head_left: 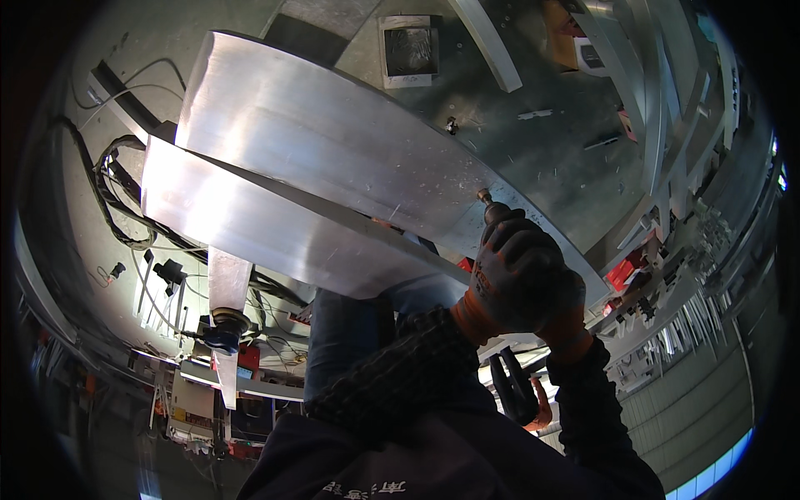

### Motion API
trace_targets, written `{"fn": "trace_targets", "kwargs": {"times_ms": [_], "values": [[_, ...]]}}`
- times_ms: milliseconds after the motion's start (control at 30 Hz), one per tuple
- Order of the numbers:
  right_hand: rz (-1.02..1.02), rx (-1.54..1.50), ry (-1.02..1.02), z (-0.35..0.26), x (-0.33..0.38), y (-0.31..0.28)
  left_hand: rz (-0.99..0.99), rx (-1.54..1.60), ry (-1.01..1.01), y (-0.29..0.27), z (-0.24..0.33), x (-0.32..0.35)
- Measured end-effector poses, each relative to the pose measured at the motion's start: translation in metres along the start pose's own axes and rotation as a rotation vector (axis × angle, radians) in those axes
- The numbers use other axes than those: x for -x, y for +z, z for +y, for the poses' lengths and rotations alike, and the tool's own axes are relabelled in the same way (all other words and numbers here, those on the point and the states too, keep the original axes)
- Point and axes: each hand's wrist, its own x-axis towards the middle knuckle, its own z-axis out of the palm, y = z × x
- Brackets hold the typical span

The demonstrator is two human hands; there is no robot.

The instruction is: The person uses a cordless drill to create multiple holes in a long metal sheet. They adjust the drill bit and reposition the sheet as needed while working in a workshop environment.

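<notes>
Both of my hands wear dark gloves with orange cuffs and are bunched together over the right end of a wide, silvery metal panel (333, 142). My left hand (504, 262) is wrapped round a hand-held rotary tool (485, 197), whose narrow metal tip pokes out beyond the fingers at the panel's surface. Most of the tool's body is hidden by the gloves. Close against it on the right is my right hand (557, 292), closed, its fingers largely covered; what it grips cannot be made out. Nearer to me, a second metal panel (258, 217) lies alongside the first.
A disc-shaped power sander (225, 329) rests on a metal strip at the lower left, among dark cables (104, 183). A square tray (408, 50) lies on the floor beyond the panels. Long metal profiles (650, 108) stand at the right, with a red object (623, 271) near them.
</notes>
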Motion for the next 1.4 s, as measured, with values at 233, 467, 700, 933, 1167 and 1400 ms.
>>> {"fn": "trace_targets", "kwargs": {"times_ms": [233,467,700,933,1167,1400], "values": [[-0.036,-0.019,-0.028,-0.003,-0.007,-0.005,0.014,0.026,-0.001,-0.005,0.006,-0.006],[-0.052,0.047,-0.056,-0.006,-0.004,-0.002,-0.019,0.019,-0.001,-0.011,0.012,-0.017],[0.011,-0.108,-0.034,0.002,0.004,0.013,-0.047,0.005,0.038,-0.012,0.008,-0.007],[-0.018,-0.116,-0.017,0.003,0.015,0.018,-0.06,-0.002,0.047,-0.009,0.007,-0.002],[-0.14,-0.22,0.026,0.005,0.01,0.008,-0.059,-0.011,0.065,-0.01,0.001,-0.003],[-0.199,-0.23,0.1,0.003,-0.005,-0.008,0.008,-0.002,0.078,-0.005,-0.001,-0.009]]}}
